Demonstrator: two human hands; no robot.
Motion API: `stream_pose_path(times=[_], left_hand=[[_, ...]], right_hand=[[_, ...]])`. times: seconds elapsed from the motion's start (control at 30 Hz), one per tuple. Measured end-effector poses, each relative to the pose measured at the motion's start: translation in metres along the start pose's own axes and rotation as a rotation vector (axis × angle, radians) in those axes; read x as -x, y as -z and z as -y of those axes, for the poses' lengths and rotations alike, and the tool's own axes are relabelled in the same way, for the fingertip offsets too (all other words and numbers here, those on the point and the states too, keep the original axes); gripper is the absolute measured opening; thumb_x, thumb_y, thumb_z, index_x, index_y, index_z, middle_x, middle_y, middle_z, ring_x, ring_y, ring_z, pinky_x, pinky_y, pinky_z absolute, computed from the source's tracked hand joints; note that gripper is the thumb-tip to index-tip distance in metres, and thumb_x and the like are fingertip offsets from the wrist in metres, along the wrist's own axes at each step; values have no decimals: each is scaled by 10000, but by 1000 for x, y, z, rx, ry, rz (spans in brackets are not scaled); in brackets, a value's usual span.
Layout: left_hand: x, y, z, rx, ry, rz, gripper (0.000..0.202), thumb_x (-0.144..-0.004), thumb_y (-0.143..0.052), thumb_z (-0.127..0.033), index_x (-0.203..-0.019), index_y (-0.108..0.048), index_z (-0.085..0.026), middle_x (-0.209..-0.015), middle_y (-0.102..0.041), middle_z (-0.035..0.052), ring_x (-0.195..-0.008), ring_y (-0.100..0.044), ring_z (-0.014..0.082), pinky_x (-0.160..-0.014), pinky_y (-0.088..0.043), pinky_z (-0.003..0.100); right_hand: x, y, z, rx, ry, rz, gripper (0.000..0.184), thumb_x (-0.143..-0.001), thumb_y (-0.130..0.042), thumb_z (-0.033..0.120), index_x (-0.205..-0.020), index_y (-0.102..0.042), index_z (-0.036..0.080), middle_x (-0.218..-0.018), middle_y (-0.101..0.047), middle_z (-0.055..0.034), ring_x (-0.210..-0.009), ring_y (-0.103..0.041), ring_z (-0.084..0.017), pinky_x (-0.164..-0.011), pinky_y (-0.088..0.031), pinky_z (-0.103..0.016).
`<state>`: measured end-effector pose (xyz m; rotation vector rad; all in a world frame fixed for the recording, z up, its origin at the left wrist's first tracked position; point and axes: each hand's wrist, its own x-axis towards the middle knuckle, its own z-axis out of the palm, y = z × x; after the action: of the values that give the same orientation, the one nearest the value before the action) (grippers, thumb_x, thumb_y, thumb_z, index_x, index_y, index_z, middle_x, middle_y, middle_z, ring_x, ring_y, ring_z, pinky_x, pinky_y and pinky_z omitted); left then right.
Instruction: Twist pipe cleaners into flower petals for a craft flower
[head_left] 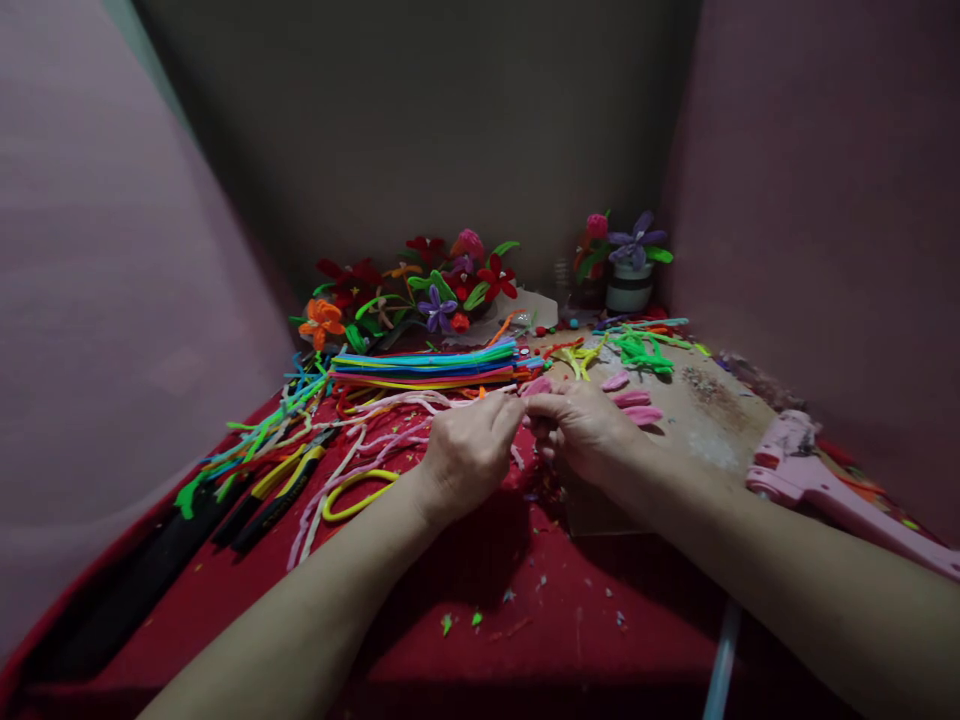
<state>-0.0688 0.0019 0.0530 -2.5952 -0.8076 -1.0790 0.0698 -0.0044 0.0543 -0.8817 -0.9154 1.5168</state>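
Observation:
My left hand (474, 445) is closed in a pinch above the red cloth, its fingertips meeting those of my right hand (581, 425). Between them a small looped piece of pink pipe cleaner (536, 387) shows, partly covered by the fingers. The right hand's thumb and forefinger are pressed together on it. Just beyond my right hand, several pink pipe-cleaner petals (636, 400) lie on a brown board (694, 435). Loose pale pink pipe cleaners (401, 403) stretch out left of my left hand.
Behind the hands lies a bundle of coloured pipe cleaners (427, 362). Yellow-and-black pliers (281, 490) and yellow-handled scissors (360, 495) rest at left. A pink glue gun (817, 480) is at right. Pipe-cleaner flowers (439, 285) and a small pot (628, 288) stand at the back.

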Motion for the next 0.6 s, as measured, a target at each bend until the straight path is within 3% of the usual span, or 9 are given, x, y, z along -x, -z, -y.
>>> stream_pose_path(times=[0.07, 0.2, 0.3, 0.4, 0.6], left_hand=[[-3, 2, 1, 98, 37, 43, 195, -824, -424, -160, -846, -615, -132, -739, -637, 78, -655, -578, 150, -575, -431, 254], [-14, 10, 2, 821, 613, 125, 148, -822, -496, -254, -842, -576, -131, -659, -605, 28, -560, -572, 122, -510, -461, 235], [-19, 16, 9, 1339, 910, 329, 159, -798, -542, -269, -771, -562, -113, -583, -561, 2, -444, -518, 92, -392, -436, 207], [-19, 18, 16, 1522, 1024, 429, 101, -738, -612, -188, -730, -573, -95, -583, -543, -11, -407, -476, 57, -355, -435, 179], [-16, 17, 20, 1570, 1114, 503, 150, -751, -580, -212, -655, -549, -101, -503, -490, -23, -341, -393, 40, -285, -347, 151]], right_hand=[[-2, 2, 1, 1, -2, -12, 216, -542, -652, 187, -499, -441, 169, -391, -401, 75, -332, -287, -37, -333, -188, -202], [0, 1, 4, 56, 94, -40, 173, -585, -637, 202, -530, -477, 163, -410, -412, 71, -346, -308, -41, -356, -197, -204], [3, -1, 6, 147, 175, -15, 128, -634, -605, 221, -559, -523, 157, -460, -486, 46, -391, -383, -58, -397, -252, -213], [5, -2, 5, 220, 230, -10, 112, -665, -577, 236, -591, -551, 155, -521, -531, 30, -461, -439, -74, -453, -302, -221], [5, 0, 3, 372, 357, -18, 131, -698, -550, 252, -611, -562, 155, -571, -518, 24, -534, -439, -85, -521, -342, -234]])
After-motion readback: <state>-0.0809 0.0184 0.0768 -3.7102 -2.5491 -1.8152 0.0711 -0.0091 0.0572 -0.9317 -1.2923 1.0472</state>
